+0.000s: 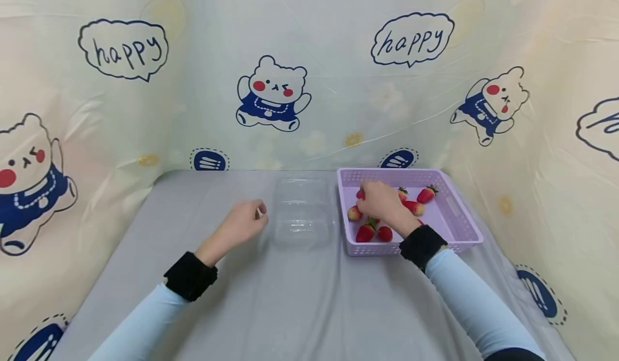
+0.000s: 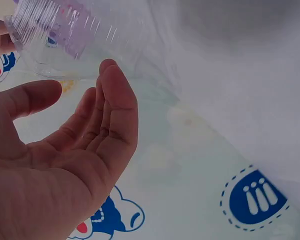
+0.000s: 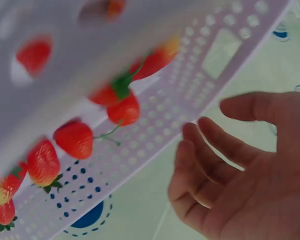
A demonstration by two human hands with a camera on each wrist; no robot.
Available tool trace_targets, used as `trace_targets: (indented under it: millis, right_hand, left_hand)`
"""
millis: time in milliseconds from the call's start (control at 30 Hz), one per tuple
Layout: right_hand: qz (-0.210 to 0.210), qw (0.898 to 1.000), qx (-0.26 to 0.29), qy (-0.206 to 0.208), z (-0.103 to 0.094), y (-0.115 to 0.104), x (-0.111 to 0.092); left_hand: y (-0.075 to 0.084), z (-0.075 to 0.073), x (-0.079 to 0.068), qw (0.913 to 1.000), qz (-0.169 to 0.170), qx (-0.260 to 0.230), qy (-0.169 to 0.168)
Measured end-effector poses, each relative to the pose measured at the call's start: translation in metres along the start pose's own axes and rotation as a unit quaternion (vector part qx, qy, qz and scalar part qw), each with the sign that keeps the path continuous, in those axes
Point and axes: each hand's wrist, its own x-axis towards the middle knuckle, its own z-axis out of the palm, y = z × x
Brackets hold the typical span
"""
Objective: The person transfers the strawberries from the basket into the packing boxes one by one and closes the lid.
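Observation:
A purple plastic basket [image 1: 459,226] with perforated sides holds several red strawberries [image 1: 427,194], some with green leaves and some with pale yellow parts. My right hand [image 1: 387,205] is over the basket's left half, fingers loosely bent, with a strawberry [image 1: 360,194] close by the fingertips in the head view. Nothing lies between thumb and fingers [image 3: 225,140] in the right wrist view. A clear plastic box [image 1: 302,210] rests on the cloth left of the basket. Just left of that box, my left hand [image 1: 240,223] is relaxed with bent fingers, holding nothing.
A grey cloth [image 1: 290,302] covers the table. Behind and at both sides hangs a pale curtain [image 1: 338,81] printed with cartoon bears and the word "happy". A black band [image 1: 191,276] wraps the left wrist, another [image 1: 423,245] the right, above light blue sleeves.

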Motion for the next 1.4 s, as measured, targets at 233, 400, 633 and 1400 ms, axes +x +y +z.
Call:
trace_targets:
  millis: [233, 400, 633, 1400]
  right_hand:
    - [0.014, 0.998, -0.011, -0.064, 0.010, -0.010, -0.021]
    - [0.018, 0.997, -0.023, -0.075, 0.012, -0.009, -0.028]
    - [0.025, 0.996, -0.017, -0.088, 0.015, -0.004, -0.033]
    - [0.004, 0.995, 0.013, -0.103, 0.019, 0.009, -0.047]
  left_hand:
    - [0.001, 0.017, -0.019, 0.9984, -0.002, -0.047, 0.032]
    - [0.001, 0.026, -0.021, 0.9965, -0.001, -0.069, 0.047]
    - [0.001, 0.033, -0.021, 0.9951, -0.023, -0.077, 0.058]
    - [-0.007, 0.045, -0.027, 0.9946, -0.016, -0.087, 0.054]
